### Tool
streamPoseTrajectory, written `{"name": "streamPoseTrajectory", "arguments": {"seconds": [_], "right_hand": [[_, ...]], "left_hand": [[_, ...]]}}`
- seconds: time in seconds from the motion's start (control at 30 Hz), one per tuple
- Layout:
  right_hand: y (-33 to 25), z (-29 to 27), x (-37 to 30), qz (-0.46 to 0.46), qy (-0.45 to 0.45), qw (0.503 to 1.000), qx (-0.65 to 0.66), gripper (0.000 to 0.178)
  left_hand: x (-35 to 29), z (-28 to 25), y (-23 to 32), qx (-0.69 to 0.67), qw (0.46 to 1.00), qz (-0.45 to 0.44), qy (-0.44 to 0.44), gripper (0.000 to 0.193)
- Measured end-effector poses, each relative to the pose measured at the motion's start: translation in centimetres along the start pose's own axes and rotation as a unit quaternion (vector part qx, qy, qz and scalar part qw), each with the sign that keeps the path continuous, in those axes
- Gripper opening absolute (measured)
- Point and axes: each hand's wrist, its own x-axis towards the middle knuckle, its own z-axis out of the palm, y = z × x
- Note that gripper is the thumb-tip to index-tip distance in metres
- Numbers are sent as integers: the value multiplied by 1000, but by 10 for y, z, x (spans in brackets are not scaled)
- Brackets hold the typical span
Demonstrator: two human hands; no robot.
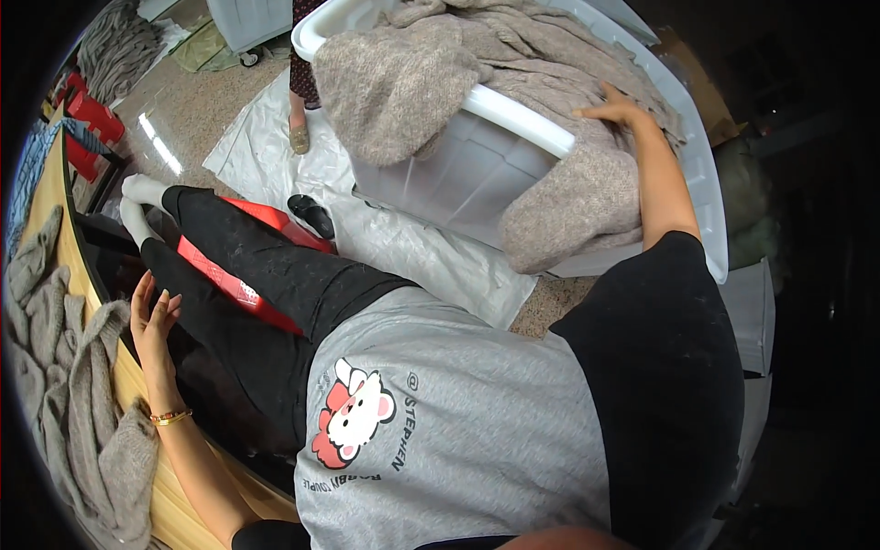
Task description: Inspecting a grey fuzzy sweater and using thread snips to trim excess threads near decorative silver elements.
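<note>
My right hand (621,110) reaches over a white plastic bin (521,120) and rests on beige-grey knitwear (550,78), its visible fingers apart. The knitwear is heaped inside the bin, and two thick parts of it hang over the near rim. My left hand (154,321) is empty, with fingers spread, beside the edge of a wooden table (103,316). Close to its wrist, a grey-brown knit garment (92,394) lies crumpled along the table.
A red plastic stool or crate (234,275) is under my legs. White sheeting (275,137) covers part of the speckled floor, with a black shoe (311,216) on it. Another person's foot (299,136) stands by the bin. More knitwear (119,46) lies at the far left.
</note>
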Motion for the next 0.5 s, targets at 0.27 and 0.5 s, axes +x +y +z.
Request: {"name": "streamPoseTrajectory", "arguments": {"seconds": [0.27,0.5], "right_hand": [[18,16,4,101,-17,990,92,108],[-31,1,-51,39,28,950,310,54]], "left_hand": [[-10,18,5,-7,1000,-4,9,50],[-28,9,7,-51,999,-4,19,50]]}}
